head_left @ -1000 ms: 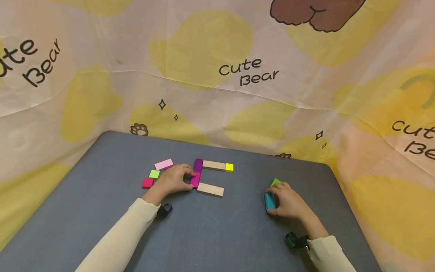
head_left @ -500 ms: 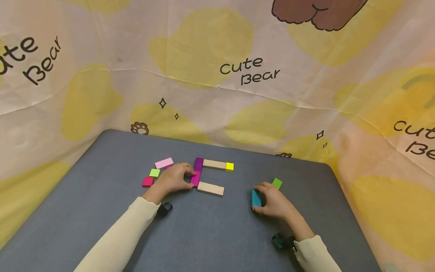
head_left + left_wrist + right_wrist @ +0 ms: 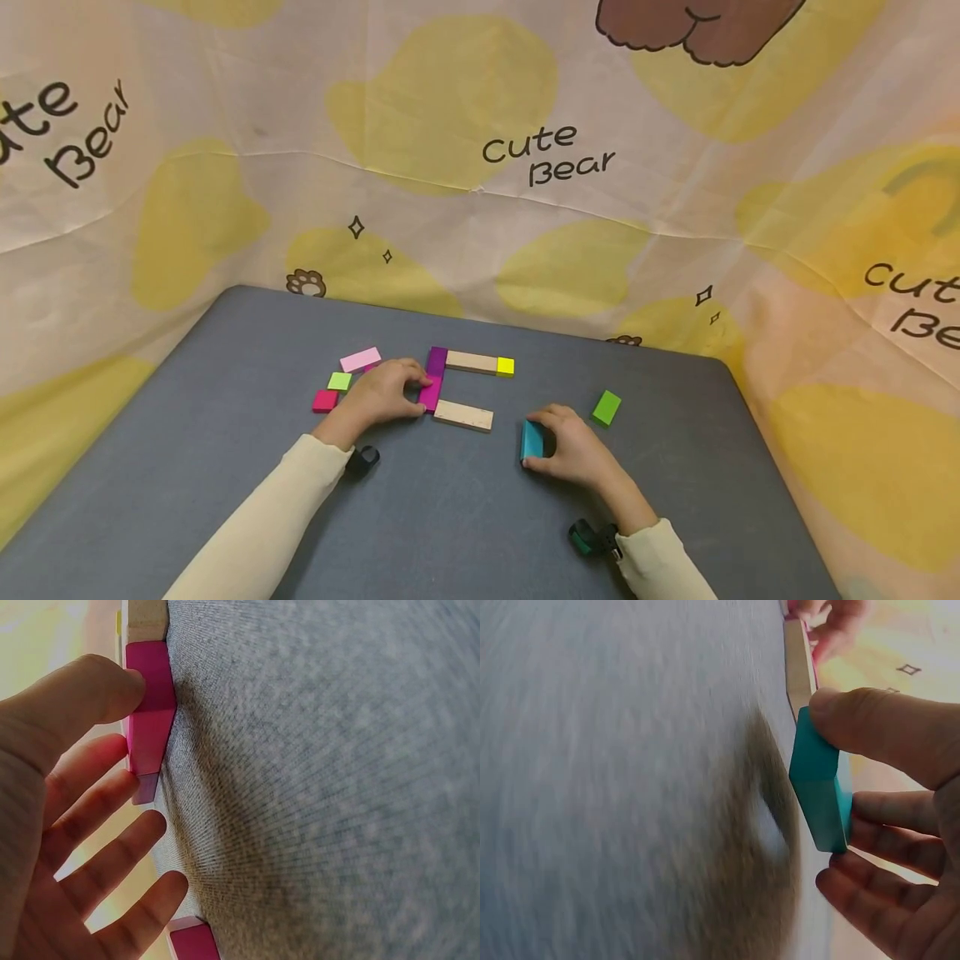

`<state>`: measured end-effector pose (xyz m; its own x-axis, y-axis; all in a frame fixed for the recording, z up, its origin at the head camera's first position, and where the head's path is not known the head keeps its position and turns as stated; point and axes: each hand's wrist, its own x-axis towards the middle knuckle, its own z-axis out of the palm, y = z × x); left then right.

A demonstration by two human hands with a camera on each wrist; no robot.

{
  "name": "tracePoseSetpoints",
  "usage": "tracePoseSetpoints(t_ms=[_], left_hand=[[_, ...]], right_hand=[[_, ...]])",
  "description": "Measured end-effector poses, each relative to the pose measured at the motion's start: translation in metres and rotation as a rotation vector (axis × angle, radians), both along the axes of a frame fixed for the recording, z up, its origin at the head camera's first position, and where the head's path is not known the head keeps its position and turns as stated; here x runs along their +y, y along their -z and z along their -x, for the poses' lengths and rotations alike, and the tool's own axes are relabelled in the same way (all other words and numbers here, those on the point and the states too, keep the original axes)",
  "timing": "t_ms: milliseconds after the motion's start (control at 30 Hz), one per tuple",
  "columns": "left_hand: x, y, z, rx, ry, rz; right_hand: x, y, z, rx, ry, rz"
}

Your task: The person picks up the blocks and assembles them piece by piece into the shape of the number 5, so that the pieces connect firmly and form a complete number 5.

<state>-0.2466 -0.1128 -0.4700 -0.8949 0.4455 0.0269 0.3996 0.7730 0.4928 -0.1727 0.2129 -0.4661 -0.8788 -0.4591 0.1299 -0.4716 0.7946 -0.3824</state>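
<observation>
In the head view my left hand (image 3: 378,394) holds a magenta block (image 3: 430,395) between thumb and fingers. A purple block (image 3: 437,361) lies end to end with it at the far side. From this pair two plain wooden blocks stretch rightward, a far one (image 3: 472,362) and a near one (image 3: 463,416). A yellow block (image 3: 506,367) meets the far one's right end. My right hand (image 3: 576,450) pinches a teal block (image 3: 532,442) to the right of the near wooden block; the right wrist view shows it (image 3: 819,780) just above the cloth, over its shadow.
Left of the left hand lie a pink block (image 3: 361,360), a light green block (image 3: 340,381) and a red block (image 3: 325,401). A green block (image 3: 606,408) lies beyond the right hand. The grey table (image 3: 450,517) ends against a printed curtain (image 3: 420,275).
My right hand has carried the teal block leftward, away from the green block, towards the near wooden block. The left hand has stayed at the magenta block.
</observation>
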Motion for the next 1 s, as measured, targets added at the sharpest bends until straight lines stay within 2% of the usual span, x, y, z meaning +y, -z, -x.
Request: tracePoseSetpoints(t_ms=[167, 567, 1000], left_hand=[[0.0, 0.0, -0.001, -0.003, -0.001, -0.001], [0.0, 0.001, -0.001, 0.004, 0.003, -0.009], [0.0, 0.0, -0.001, 0.005, 0.005, -0.013]], right_hand=[[-0.01, 0.006, -0.001, 0.006, 0.015, 0.032], [-0.036, 0.011, -0.005, -0.03, 0.132, 0.09], [-0.055, 0.011, -0.004, -0.036, 0.153, 0.107]])
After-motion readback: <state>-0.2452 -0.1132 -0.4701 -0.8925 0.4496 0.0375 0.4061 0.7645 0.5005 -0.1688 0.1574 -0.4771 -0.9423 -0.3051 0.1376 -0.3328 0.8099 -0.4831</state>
